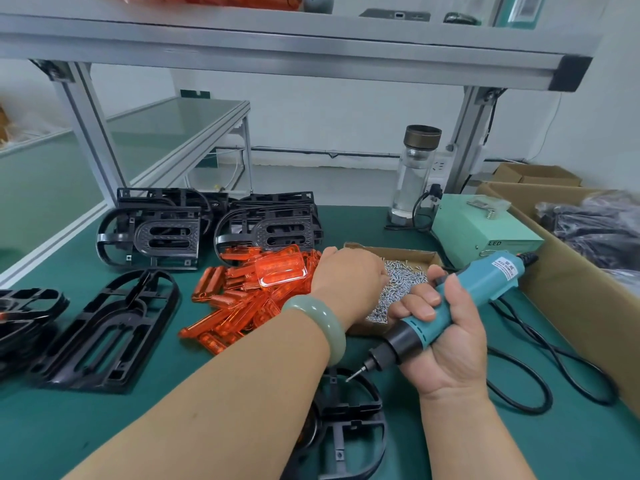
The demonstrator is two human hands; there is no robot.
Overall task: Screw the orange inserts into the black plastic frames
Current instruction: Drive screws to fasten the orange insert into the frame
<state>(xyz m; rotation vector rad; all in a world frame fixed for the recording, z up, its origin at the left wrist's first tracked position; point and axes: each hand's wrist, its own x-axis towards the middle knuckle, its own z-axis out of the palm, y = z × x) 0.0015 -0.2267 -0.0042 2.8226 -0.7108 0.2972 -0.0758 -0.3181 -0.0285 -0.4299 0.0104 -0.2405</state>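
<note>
White wall (346, 109) behind aluminium shelf frame (277, 46) (green-topped bench (519, 445)).

1 head camera looks forward and down, close over the workbench (242, 403).

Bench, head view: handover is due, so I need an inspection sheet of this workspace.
Surface: green mat.
Job's things: inserts piled mid-bench; frames stacked behind, one lies at the near edge; screws in a box.
Clutter: bottle, power box, cartons at right.
Hands: left hand reaches into the screws, fingers hidden; right hand grips the screwdriver.
Cables: cord looped on the mat at right.
Surroundings: shelf overhead; glass table at left.
</note>
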